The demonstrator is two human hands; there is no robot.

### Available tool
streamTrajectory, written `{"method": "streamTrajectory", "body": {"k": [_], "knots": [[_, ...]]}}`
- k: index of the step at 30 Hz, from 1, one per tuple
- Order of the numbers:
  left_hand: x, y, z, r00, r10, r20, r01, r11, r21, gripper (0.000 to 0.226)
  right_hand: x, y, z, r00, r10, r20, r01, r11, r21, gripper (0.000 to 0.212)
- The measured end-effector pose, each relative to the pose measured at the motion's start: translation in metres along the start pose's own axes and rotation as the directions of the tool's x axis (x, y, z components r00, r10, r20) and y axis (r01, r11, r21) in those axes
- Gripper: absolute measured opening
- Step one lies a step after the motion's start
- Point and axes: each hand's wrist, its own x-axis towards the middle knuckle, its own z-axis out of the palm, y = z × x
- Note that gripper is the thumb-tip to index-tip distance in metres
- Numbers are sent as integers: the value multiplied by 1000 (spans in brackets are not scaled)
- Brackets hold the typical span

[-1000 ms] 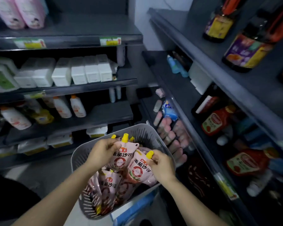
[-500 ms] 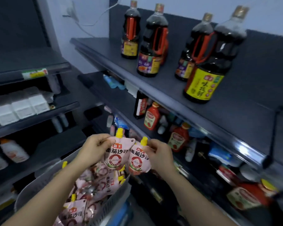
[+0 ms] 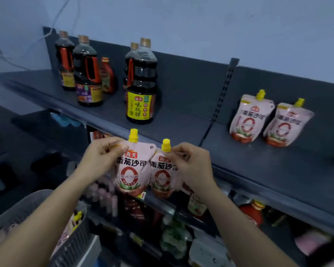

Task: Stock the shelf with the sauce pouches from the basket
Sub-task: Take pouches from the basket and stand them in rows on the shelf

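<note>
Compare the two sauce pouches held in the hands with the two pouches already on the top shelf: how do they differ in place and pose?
The held pouches hang in the air below the top shelf, one gripped near its top by the left hand, the other by the right hand. The shelved pouches stand free on the shelf, leaning back, with no hand on them. The held pair overlap slightly; so do the shelved pair. All four look the same: pink, yellow-capped.

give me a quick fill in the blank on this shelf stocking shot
1. Each hand holds one pouch with a ___ cap: left hand, right hand.
2. ___ pouches already stand on the top shelf.
3. The basket sits at the lower ___ of the view.

Missing words: yellow; two; left
</note>
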Motion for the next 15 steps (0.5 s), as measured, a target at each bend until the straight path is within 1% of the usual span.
{"method": "streamTrajectory", "body": {"k": [1,2,4,6,8,12,15], "knots": [[1,11,13,1000,20,12,-20,1000,-13,41,-1,1,-19,1000,-7,-22,7,1000,4,6],[3,21,26,999,38,20,-38,999,-28,40,-1,1,-39,998,-29,-49,29,1000,1,8],[5,42,53,995,75,60,-72,996,-54,27,-1,3,-74,986,-111,-126,107,994,-37,11],[10,62,80,987,120,111,-109,989,-100,16,-1,5,-106,969,-159,-187,144,985,-91,10],[18,77,104,975,168,144,-151,981,-125,16,1,8,-134,968,-139,-211,119,988,-102,10],[44,94,144,951,233,205,-201,965,-168,31,4,14,-179,969,-50,-243,26,994,-102,9],[63,105,176,932,254,260,-190,950,-248,27,10,19,-208,951,20,-310,-45,996,-72,10]]}}
